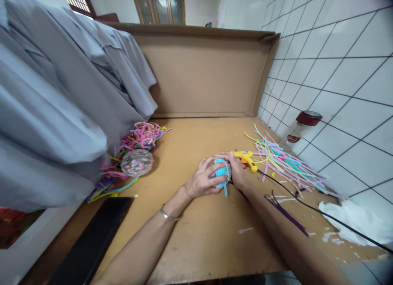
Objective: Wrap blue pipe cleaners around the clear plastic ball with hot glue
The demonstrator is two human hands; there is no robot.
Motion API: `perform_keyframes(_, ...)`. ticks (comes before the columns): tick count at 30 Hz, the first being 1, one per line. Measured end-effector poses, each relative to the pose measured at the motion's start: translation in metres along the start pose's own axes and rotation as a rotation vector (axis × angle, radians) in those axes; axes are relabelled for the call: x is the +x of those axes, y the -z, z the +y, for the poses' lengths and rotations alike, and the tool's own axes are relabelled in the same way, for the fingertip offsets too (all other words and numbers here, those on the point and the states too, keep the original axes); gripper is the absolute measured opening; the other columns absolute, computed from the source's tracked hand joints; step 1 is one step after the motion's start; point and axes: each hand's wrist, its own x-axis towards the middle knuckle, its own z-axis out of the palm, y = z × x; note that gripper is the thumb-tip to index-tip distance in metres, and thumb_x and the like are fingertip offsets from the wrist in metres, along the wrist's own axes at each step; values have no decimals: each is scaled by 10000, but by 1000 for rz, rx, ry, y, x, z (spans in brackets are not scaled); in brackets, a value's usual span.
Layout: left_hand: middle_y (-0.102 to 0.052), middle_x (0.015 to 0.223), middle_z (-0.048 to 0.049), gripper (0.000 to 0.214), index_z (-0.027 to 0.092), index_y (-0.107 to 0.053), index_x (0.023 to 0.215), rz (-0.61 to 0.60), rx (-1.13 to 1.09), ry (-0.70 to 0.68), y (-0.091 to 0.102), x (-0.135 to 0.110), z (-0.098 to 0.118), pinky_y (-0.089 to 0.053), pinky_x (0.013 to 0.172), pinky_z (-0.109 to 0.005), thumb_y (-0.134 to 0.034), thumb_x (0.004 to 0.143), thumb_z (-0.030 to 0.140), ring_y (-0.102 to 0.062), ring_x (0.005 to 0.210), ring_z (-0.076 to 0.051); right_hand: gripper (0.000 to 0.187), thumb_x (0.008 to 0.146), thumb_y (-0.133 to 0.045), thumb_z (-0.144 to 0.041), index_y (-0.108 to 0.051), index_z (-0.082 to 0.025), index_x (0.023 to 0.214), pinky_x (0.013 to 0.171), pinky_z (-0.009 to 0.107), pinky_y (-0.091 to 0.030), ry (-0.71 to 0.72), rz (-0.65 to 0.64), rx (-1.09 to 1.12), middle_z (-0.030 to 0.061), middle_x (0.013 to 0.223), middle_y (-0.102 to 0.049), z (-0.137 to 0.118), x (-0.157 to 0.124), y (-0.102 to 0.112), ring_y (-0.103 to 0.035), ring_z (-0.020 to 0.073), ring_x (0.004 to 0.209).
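Between my hands is a round clear ball with light-blue strips across its side, and one strip end hangs below it. My left hand wraps it from the left, fingers spread over the blue strips. From the right, my right hand presses against the ball, its fingers closed along the far side and partly hidden. Just beyond that hand is a yellow glue gun with a glue stick at its back and a black cord; its nozzle is hidden behind my right hand.
A second clear ball sits at left beside tangled coloured strips. A black phone lies nearer. At right are pastel sticks, a red-lidded jar, purple strands and white tissue. Cardboard stands behind.
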Motion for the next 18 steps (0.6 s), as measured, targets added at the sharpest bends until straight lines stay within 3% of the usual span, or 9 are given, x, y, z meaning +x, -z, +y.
perform_keyframes(8, -612, 1320, -88, 270, 297, -687, 1034, -20, 31, 37, 2, -3, -5, -385, 1042, -591, -728, 779, 377, -424, 1318, -370, 668, 911, -302, -715, -750, -221, 873, 929, 412, -530, 33, 43, 111, 97, 1121, -684, -2, -3, -5, -646, 228, 1053)
perform_keyframes(12, -601, 1340, -86, 306, 310, -666, 1090, 15, 64, -64, 2, -2, -2, -377, 1041, -582, -713, 799, 389, -378, 1347, -367, 675, 818, -401, -799, -739, -220, 889, 874, 411, -545, -92, 105, 167, 92, 1005, -724, -1, 0, -3, -677, 233, 938)
perform_keyframes(15, -602, 1336, -88, 319, 299, -658, 1106, 19, 103, -96, 2, 1, 2, -408, 1022, -564, -707, 806, 396, -367, 1358, -370, 713, 754, -439, -845, -743, -205, 833, 833, 399, -546, -195, 50, 122, 90, 908, -742, 0, 1, 0, -685, 241, 891)
perform_keyframes(18, -599, 1339, -95, 283, 272, -671, 1072, 15, 126, -83, 1, 3, 6, -403, 1041, -581, -698, 813, 384, -337, 1391, -386, 725, 779, -399, -838, -749, -209, 866, 817, 388, -541, -230, -12, 91, 80, 889, -749, -1, 1, 2, -689, 238, 884)
